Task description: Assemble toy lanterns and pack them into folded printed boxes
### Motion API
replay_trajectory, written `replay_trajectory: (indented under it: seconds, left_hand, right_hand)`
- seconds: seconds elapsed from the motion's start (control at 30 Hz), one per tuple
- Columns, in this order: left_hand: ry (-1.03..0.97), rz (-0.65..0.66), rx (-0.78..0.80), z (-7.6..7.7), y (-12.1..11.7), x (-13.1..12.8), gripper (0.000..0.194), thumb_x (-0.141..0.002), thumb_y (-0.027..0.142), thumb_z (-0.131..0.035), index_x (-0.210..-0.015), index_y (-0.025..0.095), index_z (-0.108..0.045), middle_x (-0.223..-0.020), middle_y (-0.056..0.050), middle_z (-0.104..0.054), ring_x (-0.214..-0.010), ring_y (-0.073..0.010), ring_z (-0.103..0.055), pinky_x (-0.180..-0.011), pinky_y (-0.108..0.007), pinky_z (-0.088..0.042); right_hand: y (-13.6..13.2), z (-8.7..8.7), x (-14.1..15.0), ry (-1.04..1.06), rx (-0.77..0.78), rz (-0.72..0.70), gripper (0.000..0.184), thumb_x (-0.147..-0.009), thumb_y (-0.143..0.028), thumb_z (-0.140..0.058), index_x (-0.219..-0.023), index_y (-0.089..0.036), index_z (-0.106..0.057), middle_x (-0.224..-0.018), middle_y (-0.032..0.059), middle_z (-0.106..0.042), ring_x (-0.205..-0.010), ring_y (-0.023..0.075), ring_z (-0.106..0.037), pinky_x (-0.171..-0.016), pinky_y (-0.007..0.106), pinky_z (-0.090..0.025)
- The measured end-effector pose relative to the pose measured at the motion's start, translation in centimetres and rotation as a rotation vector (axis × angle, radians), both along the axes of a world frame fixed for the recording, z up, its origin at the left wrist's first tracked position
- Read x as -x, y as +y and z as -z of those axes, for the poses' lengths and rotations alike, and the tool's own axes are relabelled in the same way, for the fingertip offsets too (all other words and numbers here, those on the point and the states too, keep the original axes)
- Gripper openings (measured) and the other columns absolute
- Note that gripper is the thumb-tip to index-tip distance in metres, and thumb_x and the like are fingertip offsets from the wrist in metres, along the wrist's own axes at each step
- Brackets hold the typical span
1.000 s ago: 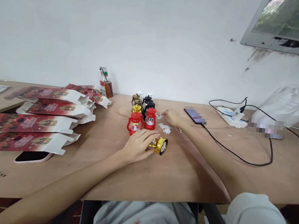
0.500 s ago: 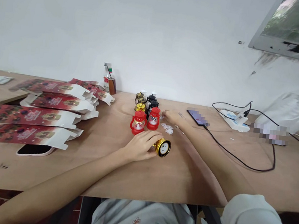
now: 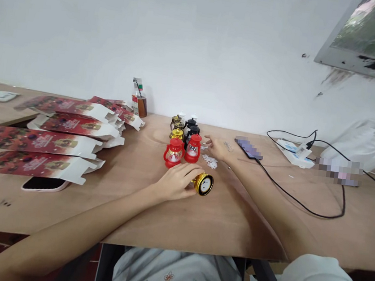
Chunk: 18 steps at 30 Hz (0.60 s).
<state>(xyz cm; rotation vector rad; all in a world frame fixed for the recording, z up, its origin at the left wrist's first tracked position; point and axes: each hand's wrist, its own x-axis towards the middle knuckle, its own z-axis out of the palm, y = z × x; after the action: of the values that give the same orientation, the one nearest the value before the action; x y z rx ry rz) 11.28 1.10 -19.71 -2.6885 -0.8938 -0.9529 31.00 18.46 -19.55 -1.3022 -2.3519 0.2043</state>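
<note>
My left hand is closed round a small gold lantern that lies on its side on the wooden table, its round base facing me. Just beyond it stand two red lanterns, with gold and black lanterns grouped behind them. My right hand reaches further back, beside the red lanterns. Its fingers are partly spread over a scatter of small white pieces, and I cannot make out anything in them.
Flat red-and-white cartons are stacked at the left, over a phone. A small bottle stands by the wall. At the right lie another phone, a black cable, a power strip and a white bag.
My right hand has lifted slightly and its fingers have spread beside the red lanterns. My left hand stays on the gold lantern. The view has shifted a little to the left.
</note>
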Motion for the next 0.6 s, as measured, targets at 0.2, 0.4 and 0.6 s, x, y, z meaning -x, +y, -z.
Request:
replay_trajectory:
  seconds: [0.2,0.4,0.6]
  left_hand:
    - [-0.047,0.026,0.002,-0.2,-0.1,-0.1,0.037,-0.08,0.027,-0.059,-0.114,0.014,-0.051,-0.113,-0.012,-0.063,-0.105,-0.0233,-0.061,-0.087,-0.033,-0.05]
    - [-0.232,0.028,0.177,-0.5,-0.2,-0.4,0.037,-0.074,0.02,-0.061,-0.109,0.017,-0.051,-0.105,-0.007,-0.063,-0.095,-0.0195,-0.063,-0.08,-0.029,-0.052]
    - [-0.346,0.009,0.206,-0.1,-0.1,-0.3,0.043,-0.071,0.021,-0.065,-0.111,0.018,-0.049,-0.107,-0.007,-0.062,-0.097,-0.021,-0.062,-0.084,-0.032,-0.051]
  right_hand:
    - [-3.4,-1.2,0.4,0.253,0.021,-0.074,0.041,-0.081,-0.01,-0.05,-0.122,-0.011,-0.052,-0.093,0.008,-0.07,-0.082,0.0142,-0.065,-0.079,0.028,-0.052]
    - [-10.4,-4.5,-0.1,0.635,0.03,-0.18,0.025,-0.079,-0.026,-0.061,-0.102,-0.018,-0.065,-0.082,0.0027,-0.066,-0.075,0.0149,-0.065,-0.069,0.03,-0.055]
    - [-16.8,-6.0,-0.7,0.825,-0.037,-0.216,0.011,-0.079,-0.03,-0.067,-0.085,-0.021,-0.07,-0.087,0.0022,-0.069,-0.081,0.0149,-0.065,-0.075,0.03,-0.053]
